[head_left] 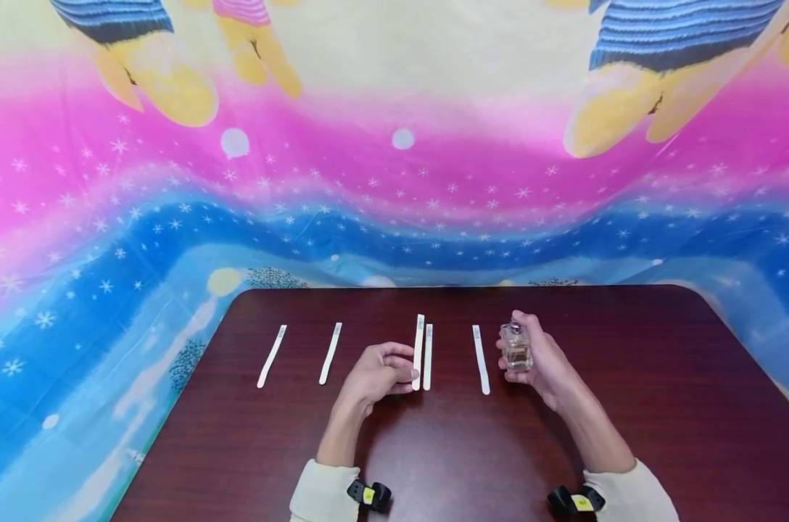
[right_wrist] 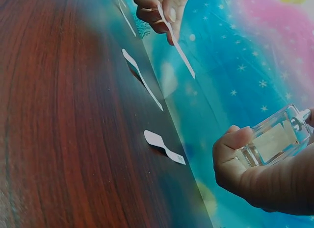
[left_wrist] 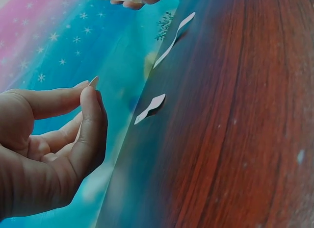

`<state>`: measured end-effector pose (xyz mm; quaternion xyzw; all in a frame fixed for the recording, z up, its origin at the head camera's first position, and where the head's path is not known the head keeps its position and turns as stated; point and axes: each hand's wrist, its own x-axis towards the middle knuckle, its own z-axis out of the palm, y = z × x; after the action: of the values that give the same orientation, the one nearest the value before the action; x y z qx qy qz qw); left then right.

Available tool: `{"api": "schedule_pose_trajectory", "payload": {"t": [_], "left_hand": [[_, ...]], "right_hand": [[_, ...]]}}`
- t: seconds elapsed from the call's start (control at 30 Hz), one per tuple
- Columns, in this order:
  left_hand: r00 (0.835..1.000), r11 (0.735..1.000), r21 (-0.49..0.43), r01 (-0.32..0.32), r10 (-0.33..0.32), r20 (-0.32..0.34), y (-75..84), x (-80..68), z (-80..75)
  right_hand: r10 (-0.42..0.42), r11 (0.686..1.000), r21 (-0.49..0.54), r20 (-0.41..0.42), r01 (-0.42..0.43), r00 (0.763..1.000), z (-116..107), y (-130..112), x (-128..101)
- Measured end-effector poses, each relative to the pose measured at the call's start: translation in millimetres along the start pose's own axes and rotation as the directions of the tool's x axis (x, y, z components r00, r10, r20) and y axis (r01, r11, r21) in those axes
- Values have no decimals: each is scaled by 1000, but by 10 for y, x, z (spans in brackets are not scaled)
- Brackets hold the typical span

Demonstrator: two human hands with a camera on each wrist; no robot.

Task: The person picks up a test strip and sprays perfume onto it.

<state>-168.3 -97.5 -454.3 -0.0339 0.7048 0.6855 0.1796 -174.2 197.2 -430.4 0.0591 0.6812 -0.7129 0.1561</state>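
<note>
1. The right hand (head_left: 543, 362) is wrapped round a small clear perfume bottle (head_left: 516, 349), held upright above the counter (head_left: 662, 406), with a fingertip resting on its sprayer top.
2. The left hand (head_left: 376, 373) pinches the lower end of a white paper strip (head_left: 418, 342) between thumb and fingertips; the right wrist view shows the strip lifted off the wood and pointing away from the hand.
3. Just right of the held strip, a second strip (head_left: 428, 357) lies flat on the counter.
4. Between that second strip and the perfume bottle lies a third strip (head_left: 481, 359), close to the bottle.
5. Left of the held strip, two more strips (head_left: 331, 353) (head_left: 272, 356) lie side by side, well apart from the bottle.
6. Behind the counter hangs a bright cartoon cloth (head_left: 394, 188) in pink and blue.
</note>
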Motion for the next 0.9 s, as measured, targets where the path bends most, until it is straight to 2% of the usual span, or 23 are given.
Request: {"api": "schedule_pose_trajectory", "payload": {"t": [0.57,0.73,0.9], "left_hand": [[999,1000,-21,-15,16,34,23,-39,117],[999,999,-36,-6,7,32,21,-31,162],[999,999,-42,-23,24,33,40,-46,197]], "right_hand": [[11,1000,0,-5,-11,1000,47,12,1],[17,1000,-4,-9,-17,1000,63,6,1],[17,1000,-3,-17,-18,1000,63,6,3]]}}
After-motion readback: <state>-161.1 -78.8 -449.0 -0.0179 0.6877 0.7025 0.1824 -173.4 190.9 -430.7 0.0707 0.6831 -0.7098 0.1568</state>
